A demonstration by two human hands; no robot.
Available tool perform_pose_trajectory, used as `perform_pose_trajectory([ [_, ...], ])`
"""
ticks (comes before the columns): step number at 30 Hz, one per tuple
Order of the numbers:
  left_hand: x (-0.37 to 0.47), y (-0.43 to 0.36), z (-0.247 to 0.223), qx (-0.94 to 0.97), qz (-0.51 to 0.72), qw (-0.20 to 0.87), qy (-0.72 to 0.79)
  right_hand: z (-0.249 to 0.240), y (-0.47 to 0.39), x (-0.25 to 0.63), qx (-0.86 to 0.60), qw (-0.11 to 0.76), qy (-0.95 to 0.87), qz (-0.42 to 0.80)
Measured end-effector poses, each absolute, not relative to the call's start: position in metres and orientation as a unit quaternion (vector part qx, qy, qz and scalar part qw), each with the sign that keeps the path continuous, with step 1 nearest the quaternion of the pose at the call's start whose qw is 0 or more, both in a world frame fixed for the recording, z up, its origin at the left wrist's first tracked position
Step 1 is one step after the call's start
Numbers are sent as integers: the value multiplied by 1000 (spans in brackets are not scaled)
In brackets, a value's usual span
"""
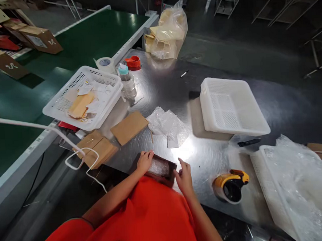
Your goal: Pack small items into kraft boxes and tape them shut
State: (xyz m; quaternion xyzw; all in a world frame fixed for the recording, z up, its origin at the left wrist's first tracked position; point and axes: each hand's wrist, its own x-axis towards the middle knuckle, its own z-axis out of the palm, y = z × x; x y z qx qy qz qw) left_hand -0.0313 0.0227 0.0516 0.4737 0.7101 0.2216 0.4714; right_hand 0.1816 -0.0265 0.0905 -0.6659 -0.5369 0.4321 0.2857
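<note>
Close to my body on the metal table lies a small brown cardboard box (168,180), its top open. Inside it shows something wrapped in bubble wrap (158,166); what is wrapped cannot be made out. My left hand (145,162) holds the box's left end, fingers curled over its edge. At the opposite end is my right hand (184,175), with thumb and forefinger apart and nothing held between them. Just beyond the box lie crumpled sheets of bubble wrap (165,124) and a small grey card (172,142). A flat brown carton (129,127) lies to their left.
Left stand a white basket of papers (49,109), folded cartons (95,148) and a bottle (124,72). A white basket (255,118), a tape dispenser (229,186) and a basket of bubble wrap (307,188) are right. A green conveyor (77,42) runs alongside.
</note>
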Motion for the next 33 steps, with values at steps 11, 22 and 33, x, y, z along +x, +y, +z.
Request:
perform_pose_trajectory([
  [11, -61, 16, 60, 544, 140, 574, 596, 25, -13, 171, -680, 291, -491, 459],
  [22, -63, 7, 60, 773, 111, 285, 557, 38, -38, 198, -574, 293, -651, 401],
  [33, -58, -1, 109, 848, -64, 328, 412, 38, -34, 200, -553, 259, -654, 445],
])
